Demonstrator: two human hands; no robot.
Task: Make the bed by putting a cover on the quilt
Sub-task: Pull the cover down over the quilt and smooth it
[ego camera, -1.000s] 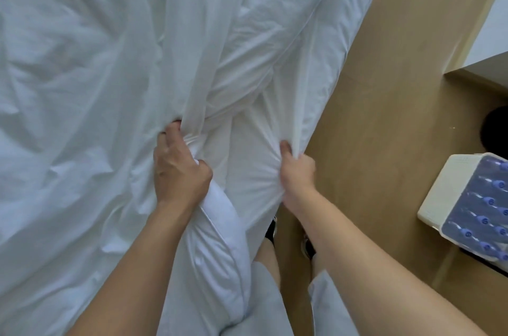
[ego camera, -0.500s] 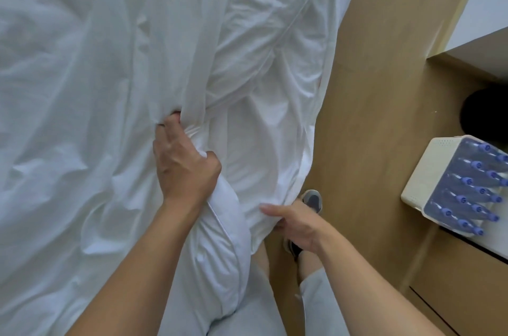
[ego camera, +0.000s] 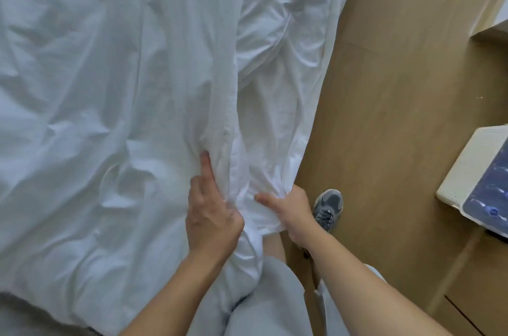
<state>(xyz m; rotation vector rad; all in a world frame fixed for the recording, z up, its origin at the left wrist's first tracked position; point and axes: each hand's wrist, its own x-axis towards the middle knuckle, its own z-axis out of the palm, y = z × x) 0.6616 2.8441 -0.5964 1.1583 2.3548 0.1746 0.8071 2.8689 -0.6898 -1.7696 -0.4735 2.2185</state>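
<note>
A white quilt cover (ego camera: 110, 88) lies crumpled over most of the bed and hangs off its right edge. The thicker white quilt (ego camera: 275, 33) shows in folds at the upper middle, partly under the cover. My left hand (ego camera: 211, 212) grips a bunched fold of the cover near the bed's edge, index finger stretched along it. Close beside it, my right hand (ego camera: 288, 209) clutches the cover's lower hem, thumb on top. What lies under the fabric at my hands is hidden.
A wooden floor (ego camera: 398, 116) runs along the right of the bed. My grey sneaker (ego camera: 328, 205) stands on it by the bed. A white box with a blue patterned panel (ego camera: 478, 179) sits at the right, a wooden cabinet edge (ego camera: 489, 33) above it.
My right hand went down off the cover's side, then came back up and took hold of the hem next to my left hand. The left hand kept its grip, its index finger now extended.
</note>
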